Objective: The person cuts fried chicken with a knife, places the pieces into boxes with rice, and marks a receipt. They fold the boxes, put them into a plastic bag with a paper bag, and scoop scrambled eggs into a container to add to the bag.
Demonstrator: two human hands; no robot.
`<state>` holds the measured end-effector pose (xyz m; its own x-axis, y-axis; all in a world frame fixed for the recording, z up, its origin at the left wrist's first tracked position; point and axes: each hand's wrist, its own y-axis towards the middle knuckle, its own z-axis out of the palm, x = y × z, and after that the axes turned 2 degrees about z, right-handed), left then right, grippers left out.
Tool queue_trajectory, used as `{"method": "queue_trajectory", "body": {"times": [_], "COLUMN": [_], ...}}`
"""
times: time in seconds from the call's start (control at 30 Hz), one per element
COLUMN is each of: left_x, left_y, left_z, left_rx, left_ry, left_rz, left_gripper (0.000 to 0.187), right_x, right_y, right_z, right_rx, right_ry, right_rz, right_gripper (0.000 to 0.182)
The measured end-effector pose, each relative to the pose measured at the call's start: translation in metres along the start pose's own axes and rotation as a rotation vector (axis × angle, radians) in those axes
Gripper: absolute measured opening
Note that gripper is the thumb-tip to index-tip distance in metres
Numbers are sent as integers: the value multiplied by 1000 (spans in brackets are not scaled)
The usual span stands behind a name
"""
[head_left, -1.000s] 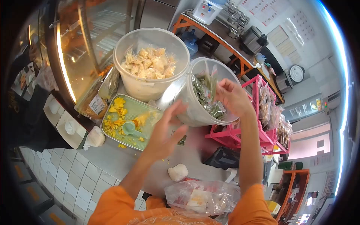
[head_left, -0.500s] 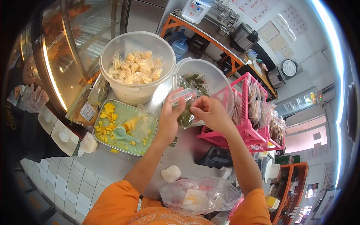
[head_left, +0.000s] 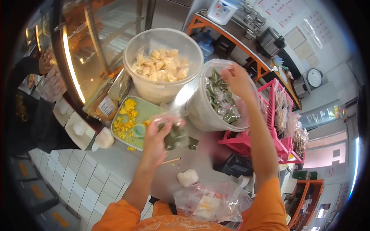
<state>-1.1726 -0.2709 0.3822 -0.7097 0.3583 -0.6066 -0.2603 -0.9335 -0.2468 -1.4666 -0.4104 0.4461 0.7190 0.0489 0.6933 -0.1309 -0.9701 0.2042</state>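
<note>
Left hand (head_left: 157, 140) gripping clear plastic bag of dark green leaves (head_left: 175, 138), held above steel counter (head_left: 206, 159), just beside tray (head_left: 148, 106) of yellow bits. Right hand (head_left: 238, 81) reaching into translucent tub (head_left: 197, 113), fingers bent at leaf packet (head_left: 218, 80) near rim; cannot tell whether pinched. More green packets (head_left: 225, 104) below it. Second tub (head_left: 154, 90), full of tan bagged pieces (head_left: 160, 65), stands beside first. Pink plastic rack (head_left: 252, 145) right of tubs. Thin stick (head_left: 171, 160) on counter.

Left hand (head_left: 156, 141) curled, right hand (head_left: 238, 80) outstretched farther forward.
</note>
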Motion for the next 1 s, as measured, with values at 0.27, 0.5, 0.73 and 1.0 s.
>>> {"method": "queue_trajectory", "body": {"times": [0.27,0.5,0.73,1.0], "left_x": [-9,18,105,264], "left_y": [-63,-208,-326,-384], "left_z": [118,114,111,72], "left_rx": [326,523,745,1015], "left_ry": [-211,435,648,1128], "left_rz": [50,293,201,-426], "left_gripper": [26,37,60,28], "right_x": [158,162,108,-19], "right_y": [-206,-392,-579,-727], "right_z": [-52,-89,-153,-168], "right_rx": [34,-8,116,61], "right_ry": [18,438,378,700], "right_rz": [-43,-17,285,660], "right_gripper": [27,69,39,38]}}
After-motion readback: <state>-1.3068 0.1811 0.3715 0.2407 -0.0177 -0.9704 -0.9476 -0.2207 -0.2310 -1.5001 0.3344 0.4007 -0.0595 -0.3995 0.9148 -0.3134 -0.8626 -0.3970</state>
